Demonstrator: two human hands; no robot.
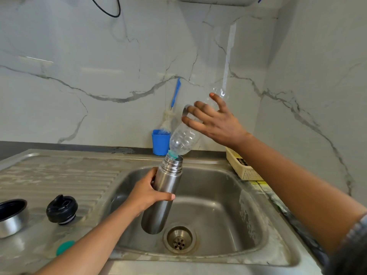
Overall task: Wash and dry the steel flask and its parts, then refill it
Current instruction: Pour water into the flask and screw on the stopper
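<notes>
My left hand (148, 192) grips the steel flask (162, 197) around its upper body and holds it tilted over the sink basin (218, 205). My right hand (214, 121) holds a clear plastic bottle (184, 139) upside down, its teal neck at the flask's open mouth. The flask's black stopper (62, 209) stands on the draining board. The steel cup lid (11, 217), with its black inside, sits at the far left edge. A teal bottle cap (65, 247) lies on the board near the front.
A blue cup (160, 142) with a blue-handled bottle brush (175, 94) stands against the marble wall behind the sink. A cream plastic basket (241, 167) sits on the right counter. The drain (179, 239) lies below the flask's base.
</notes>
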